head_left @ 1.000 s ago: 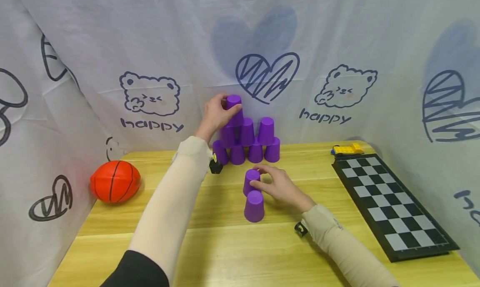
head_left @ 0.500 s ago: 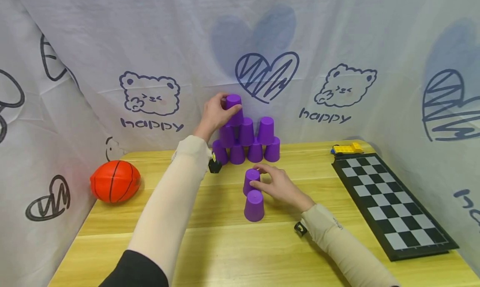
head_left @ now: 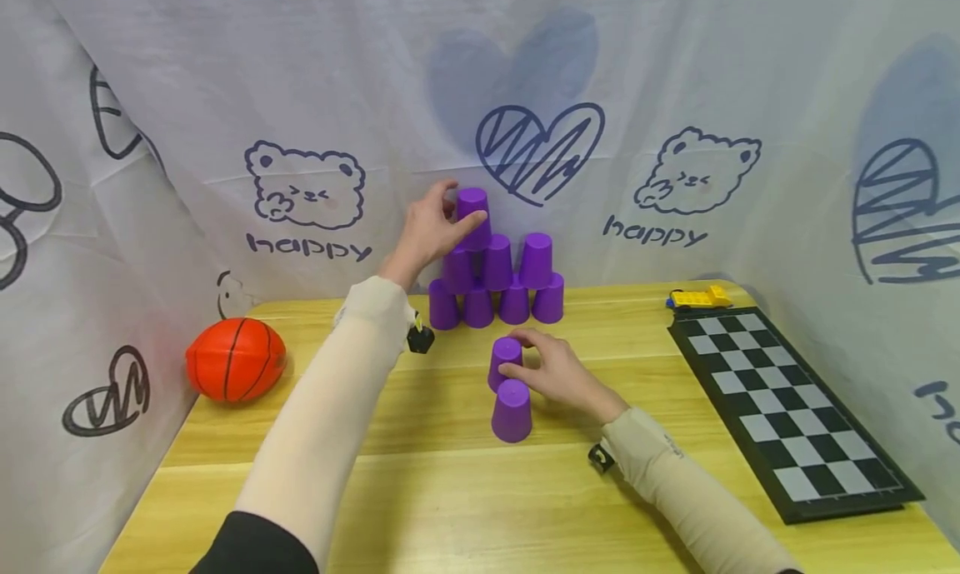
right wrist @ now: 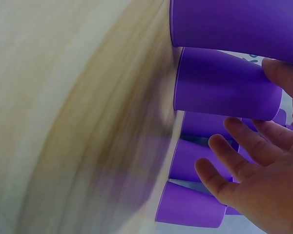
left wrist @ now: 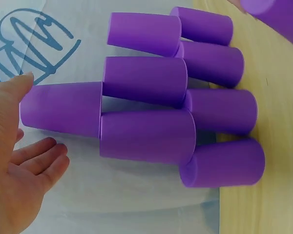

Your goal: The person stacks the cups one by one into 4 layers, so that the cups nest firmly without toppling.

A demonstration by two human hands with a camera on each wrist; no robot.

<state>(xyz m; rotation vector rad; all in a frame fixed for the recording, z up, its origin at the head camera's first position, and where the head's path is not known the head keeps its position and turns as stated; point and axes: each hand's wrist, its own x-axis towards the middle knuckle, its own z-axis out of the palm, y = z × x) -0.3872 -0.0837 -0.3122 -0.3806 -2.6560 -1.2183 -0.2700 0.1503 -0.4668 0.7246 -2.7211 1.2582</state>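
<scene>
Upside-down purple cups form a pyramid at the back of the table: a bottom row (head_left: 513,303) of several, a middle row (head_left: 497,264) of three, and one top cup (left wrist: 63,107) above the left end. My left hand (head_left: 427,228) is spread around that top cup; in the left wrist view its fingers stand apart from the cup and the thumb lies close to its upper end. Nearer me, my right hand (head_left: 558,378) pinches another purple cup (right wrist: 227,85) between thumb and index finger, the cup resting on the table. Just in front stands one more purple cup (head_left: 512,411).
A red ball (head_left: 236,359) lies at the table's left edge. On the right is a black-and-white checkered board (head_left: 783,407), with a yellow toy vehicle (head_left: 699,297) behind it. A patterned white cloth (head_left: 420,74) hangs behind and around the table (head_left: 480,507).
My left fingers have loosened from the top cup and moved slightly left, while the cup stays on the pyramid. My right hand keeps its hold on its cup.
</scene>
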